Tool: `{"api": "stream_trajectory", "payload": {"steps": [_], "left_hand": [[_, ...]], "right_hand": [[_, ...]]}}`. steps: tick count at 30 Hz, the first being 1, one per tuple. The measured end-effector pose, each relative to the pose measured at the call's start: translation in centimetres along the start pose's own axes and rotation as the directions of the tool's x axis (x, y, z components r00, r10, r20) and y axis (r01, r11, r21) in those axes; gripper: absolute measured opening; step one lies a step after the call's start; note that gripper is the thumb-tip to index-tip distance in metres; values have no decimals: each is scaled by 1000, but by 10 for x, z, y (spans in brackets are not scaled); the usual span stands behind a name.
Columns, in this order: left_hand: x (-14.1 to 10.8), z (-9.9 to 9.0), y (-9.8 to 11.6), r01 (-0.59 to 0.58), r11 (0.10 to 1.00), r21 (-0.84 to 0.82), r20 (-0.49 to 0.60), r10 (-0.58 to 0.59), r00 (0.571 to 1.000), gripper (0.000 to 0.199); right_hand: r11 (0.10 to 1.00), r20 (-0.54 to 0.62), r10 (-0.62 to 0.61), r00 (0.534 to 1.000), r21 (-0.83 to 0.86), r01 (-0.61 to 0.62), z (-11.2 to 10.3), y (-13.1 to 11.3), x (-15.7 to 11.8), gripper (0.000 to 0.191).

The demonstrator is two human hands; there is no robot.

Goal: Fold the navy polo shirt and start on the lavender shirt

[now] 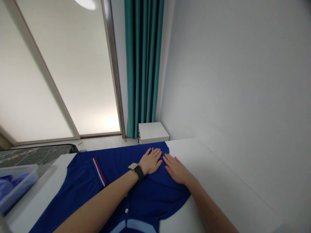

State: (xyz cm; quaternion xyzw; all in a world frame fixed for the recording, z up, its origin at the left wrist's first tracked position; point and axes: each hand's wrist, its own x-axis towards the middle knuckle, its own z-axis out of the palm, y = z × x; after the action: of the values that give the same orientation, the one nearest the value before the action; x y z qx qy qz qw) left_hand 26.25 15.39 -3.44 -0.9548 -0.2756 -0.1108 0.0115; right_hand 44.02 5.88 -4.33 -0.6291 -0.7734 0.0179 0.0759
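A dark blue short-sleeved garment [143,191] lies spread on a white tabletop [206,168], its light blue collar towards me and white buttons down the middle. One sleeve, on the left, ends in a white and red striped cuff [99,172]. My left hand [151,161], with a dark watch at the wrist, rests flat on the cloth near the far right corner, partly over another striped edge. Just beside it, my right hand [177,168] presses flat on the same fabric, fingers stretched out. Neither hand grips anything.
To the left, a translucent plastic bin [19,184] holds blue-purple cloth. Behind it is a grey patterned surface [41,158]. Beyond the table stand a small white cabinet [153,131] and a green curtain [144,68]. A white wall [230,81] borders the right side.
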Motion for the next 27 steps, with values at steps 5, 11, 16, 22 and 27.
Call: {"api": "stream_trajectory", "payload": {"steps": [5, 11, 16, 22, 27], "left_hand": [[-3, -3, -2, -45, 999, 9, -12, 45, 999, 55], [-27, -12, 5, -131, 991, -11, 41, 131, 991, 56], [-66, -28, 2, -140, 990, -11, 42, 141, 989, 57], [-96, -37, 3, -125, 991, -50, 47, 127, 991, 55], [-100, -34, 8, -82, 993, -86, 19, 84, 996, 55]], "right_hand": [[996, -26, 87, 996, 14, -86, 1, 2, 0, 56], [992, -4, 115, 993, 44, -115, 0, 1, 2, 54], [990, -31, 138, 990, 18, -137, -3, -5, 3, 54], [998, -190, 38, 981, -44, -47, -7, -32, 21, 54], [999, -102, 38, 994, -4, -39, 5, -52, 48, 54]]}}
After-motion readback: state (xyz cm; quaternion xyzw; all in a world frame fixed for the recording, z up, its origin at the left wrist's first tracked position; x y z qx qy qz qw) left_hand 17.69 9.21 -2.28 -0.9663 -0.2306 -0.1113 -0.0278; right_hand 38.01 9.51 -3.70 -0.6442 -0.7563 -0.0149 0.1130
